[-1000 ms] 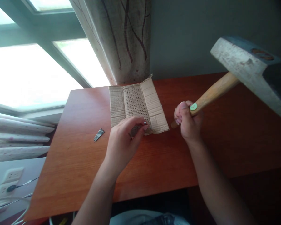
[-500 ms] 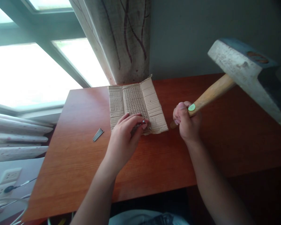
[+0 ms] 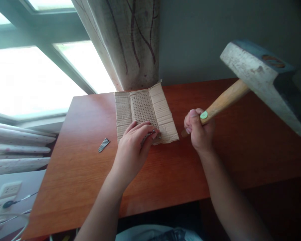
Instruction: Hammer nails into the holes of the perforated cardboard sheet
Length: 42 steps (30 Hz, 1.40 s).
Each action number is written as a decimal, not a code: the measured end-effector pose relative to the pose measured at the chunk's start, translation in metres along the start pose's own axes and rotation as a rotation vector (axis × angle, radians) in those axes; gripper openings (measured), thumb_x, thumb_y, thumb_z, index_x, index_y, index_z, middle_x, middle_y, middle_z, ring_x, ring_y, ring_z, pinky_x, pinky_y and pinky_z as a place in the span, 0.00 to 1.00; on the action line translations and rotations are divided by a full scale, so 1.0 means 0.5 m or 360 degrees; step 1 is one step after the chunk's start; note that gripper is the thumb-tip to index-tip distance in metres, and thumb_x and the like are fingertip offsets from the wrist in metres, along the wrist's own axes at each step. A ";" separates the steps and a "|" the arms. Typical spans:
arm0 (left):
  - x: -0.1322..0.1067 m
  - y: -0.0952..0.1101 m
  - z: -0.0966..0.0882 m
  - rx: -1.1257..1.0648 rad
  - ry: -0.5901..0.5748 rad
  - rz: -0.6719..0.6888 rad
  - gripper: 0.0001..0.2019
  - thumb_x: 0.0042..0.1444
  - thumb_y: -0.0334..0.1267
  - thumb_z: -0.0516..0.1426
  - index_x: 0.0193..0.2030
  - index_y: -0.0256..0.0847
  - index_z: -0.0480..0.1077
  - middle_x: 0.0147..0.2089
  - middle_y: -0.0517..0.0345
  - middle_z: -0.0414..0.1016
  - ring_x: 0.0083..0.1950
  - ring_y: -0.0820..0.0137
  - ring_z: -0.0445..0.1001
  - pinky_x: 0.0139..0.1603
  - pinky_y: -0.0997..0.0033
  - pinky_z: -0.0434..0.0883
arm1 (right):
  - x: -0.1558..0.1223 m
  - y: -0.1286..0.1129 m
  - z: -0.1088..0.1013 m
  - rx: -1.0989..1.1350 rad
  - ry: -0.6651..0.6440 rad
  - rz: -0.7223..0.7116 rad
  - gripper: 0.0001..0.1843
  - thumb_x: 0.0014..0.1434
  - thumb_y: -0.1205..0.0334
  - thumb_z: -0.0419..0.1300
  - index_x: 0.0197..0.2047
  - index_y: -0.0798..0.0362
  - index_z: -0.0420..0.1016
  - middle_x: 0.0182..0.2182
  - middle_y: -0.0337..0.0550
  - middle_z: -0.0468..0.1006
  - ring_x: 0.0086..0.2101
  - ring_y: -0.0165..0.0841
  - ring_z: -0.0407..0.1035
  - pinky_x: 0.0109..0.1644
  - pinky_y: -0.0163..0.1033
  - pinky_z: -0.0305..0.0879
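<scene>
Right hand is wrapped tight round the low end of a wooden-handled hammer, fist closed, thumb on top beside a small green sticker, and the handle slants up to the right so that the big grey head hangs high above the table, close to the camera. Left hand is down at the near edge of a flattened piece of cardboard, fingers curled in and pinching a nail between thumb and fingertips; the nail lies at a slant over the card rather than standing straight, and whether its point touches the card cannot be made out. The cardboard lies flat on the reddish wooden table, up near the far edge below a patterned curtain, and its middle panel is peppered with rows of small holes. Off to the left, well apart from both hands, a little bundle of spare nails rests on the bare wood. Bright window on the left.
</scene>
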<state>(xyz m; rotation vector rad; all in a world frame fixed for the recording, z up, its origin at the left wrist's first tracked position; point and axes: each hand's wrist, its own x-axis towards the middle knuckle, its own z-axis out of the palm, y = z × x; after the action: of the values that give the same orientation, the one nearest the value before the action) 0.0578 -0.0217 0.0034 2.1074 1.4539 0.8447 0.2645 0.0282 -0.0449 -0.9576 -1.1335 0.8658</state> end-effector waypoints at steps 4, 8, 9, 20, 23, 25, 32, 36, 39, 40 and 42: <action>0.000 0.001 -0.002 0.0003 -0.0005 0.0025 0.10 0.70 0.35 0.51 0.44 0.44 0.74 0.46 0.58 0.84 0.60 0.63 0.77 0.70 0.52 0.63 | -0.001 0.001 -0.001 -0.0035 0.0013 0.0018 0.28 0.66 0.45 0.62 0.23 0.48 0.54 0.16 0.29 0.56 0.17 0.24 0.52 0.18 0.33 0.48; 0.001 0.002 -0.003 0.0011 -0.0016 0.0035 0.10 0.70 0.34 0.51 0.44 0.44 0.74 0.45 0.58 0.83 0.60 0.64 0.77 0.70 0.53 0.63 | -0.001 -0.001 0.000 -0.0079 0.0029 0.0050 0.29 0.65 0.43 0.62 0.23 0.48 0.53 0.15 0.29 0.56 0.17 0.24 0.52 0.18 0.33 0.49; 0.001 0.003 -0.003 0.0016 -0.0017 0.0036 0.10 0.70 0.34 0.51 0.44 0.44 0.74 0.45 0.58 0.83 0.59 0.64 0.76 0.70 0.53 0.63 | -0.001 -0.001 0.000 -0.0082 0.0030 0.0053 0.29 0.65 0.43 0.62 0.23 0.48 0.53 0.15 0.29 0.56 0.17 0.24 0.52 0.18 0.33 0.49; -0.005 0.007 0.009 0.0195 -0.0019 0.0106 0.11 0.71 0.33 0.49 0.45 0.43 0.73 0.48 0.56 0.83 0.63 0.63 0.75 0.73 0.51 0.61 | -0.003 -0.002 -0.001 -0.0038 0.0008 0.0027 0.27 0.66 0.46 0.62 0.23 0.48 0.54 0.16 0.29 0.56 0.17 0.24 0.52 0.19 0.34 0.48; -0.008 0.001 0.011 0.0168 0.0006 0.0124 0.10 0.70 0.34 0.51 0.45 0.43 0.73 0.47 0.56 0.83 0.64 0.62 0.75 0.74 0.50 0.61 | -0.003 -0.004 -0.001 -0.0058 -0.0007 0.0024 0.28 0.67 0.47 0.61 0.23 0.49 0.54 0.16 0.30 0.56 0.17 0.24 0.52 0.19 0.33 0.48; -0.010 -0.005 0.013 0.0139 0.0025 0.0136 0.08 0.69 0.34 0.53 0.44 0.43 0.74 0.47 0.57 0.83 0.65 0.61 0.75 0.74 0.49 0.60 | -0.002 -0.004 -0.002 -0.0076 -0.0015 0.0026 0.27 0.68 0.47 0.61 0.23 0.49 0.54 0.16 0.30 0.56 0.17 0.24 0.52 0.20 0.33 0.48; -0.012 -0.014 0.022 0.0084 0.0094 0.0131 0.05 0.67 0.32 0.56 0.43 0.44 0.74 0.46 0.59 0.84 0.63 0.61 0.77 0.74 0.48 0.61 | -0.001 -0.009 -0.010 -0.0130 -0.0113 0.0014 0.24 0.68 0.43 0.59 0.28 0.48 0.57 0.18 0.30 0.58 0.18 0.25 0.53 0.20 0.33 0.50; -0.010 -0.016 0.023 0.0068 0.0112 0.0126 0.06 0.67 0.32 0.56 0.42 0.44 0.74 0.46 0.58 0.84 0.62 0.61 0.78 0.73 0.47 0.62 | -0.013 -0.025 -0.042 -0.0374 -0.0153 0.0060 0.20 0.66 0.42 0.61 0.35 0.47 0.62 0.21 0.30 0.62 0.19 0.25 0.56 0.21 0.33 0.53; -0.009 -0.022 0.023 0.0025 0.0146 0.0143 0.06 0.66 0.33 0.57 0.42 0.44 0.75 0.45 0.58 0.85 0.61 0.60 0.79 0.72 0.45 0.64 | -0.027 -0.058 -0.085 -0.0699 -0.0329 0.0094 0.18 0.68 0.45 0.61 0.35 0.48 0.65 0.22 0.32 0.65 0.20 0.26 0.59 0.23 0.35 0.56; -0.009 -0.024 0.023 0.0009 0.0149 0.0151 0.06 0.66 0.33 0.57 0.42 0.44 0.75 0.45 0.57 0.85 0.61 0.59 0.79 0.72 0.45 0.64 | -0.031 -0.073 -0.100 -0.0806 -0.0438 0.0093 0.17 0.69 0.47 0.60 0.34 0.49 0.66 0.22 0.32 0.66 0.20 0.27 0.61 0.24 0.35 0.57; -0.010 -0.027 0.023 -0.0018 0.0150 0.0162 0.06 0.66 0.33 0.57 0.41 0.44 0.76 0.45 0.57 0.85 0.61 0.59 0.79 0.72 0.44 0.64 | -0.036 -0.107 -0.126 -0.1042 -0.0652 0.0062 0.18 0.71 0.50 0.58 0.32 0.49 0.67 0.22 0.34 0.68 0.22 0.27 0.64 0.27 0.35 0.59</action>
<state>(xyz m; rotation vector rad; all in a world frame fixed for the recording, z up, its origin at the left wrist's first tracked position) 0.0557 -0.0217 -0.0149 2.1753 1.3941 1.0010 0.3263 -0.0177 -0.0101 -1.3710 -1.8198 0.7480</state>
